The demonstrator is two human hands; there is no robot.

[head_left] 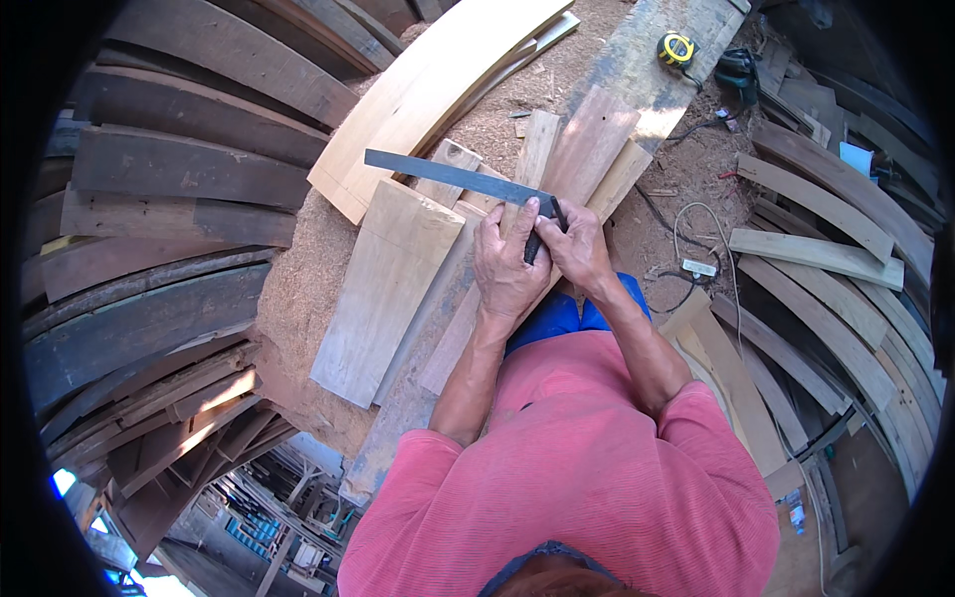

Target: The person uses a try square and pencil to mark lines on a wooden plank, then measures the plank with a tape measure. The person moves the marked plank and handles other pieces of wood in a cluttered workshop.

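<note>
the left hand (507, 269) and right hand (587, 251) both grasp the metal square (443, 173) near its dark stock (533, 248). it looks light and stiff, best held by that stock.
</note>
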